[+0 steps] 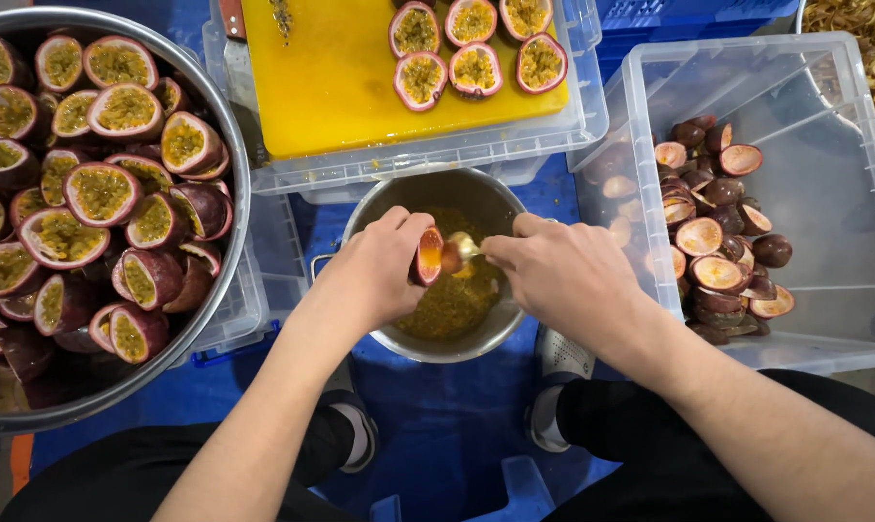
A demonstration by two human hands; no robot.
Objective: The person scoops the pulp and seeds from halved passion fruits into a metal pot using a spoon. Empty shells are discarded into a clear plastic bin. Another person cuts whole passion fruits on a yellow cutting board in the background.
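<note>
My left hand (pixel 374 271) grips a halved passion fruit (pixel 428 256), its cut face turned toward the right. My right hand (pixel 563 275) holds a metal spoon (pixel 461 248) whose bowl sits against the fruit's open face. Both hands hover over a steel pot (pixel 399 198) holding yellow seedy pulp (pixel 457 304). The spoon's handle is hidden inside my right hand.
A large steel basin (pixel 234 193) of halved passion fruits stands at the left. A yellow cutting board (pixel 341 77) with several halves lies on a clear bin behind the pot. A clear tub (pixel 843 193) of emptied shells is at the right. Blue crates lie underneath.
</note>
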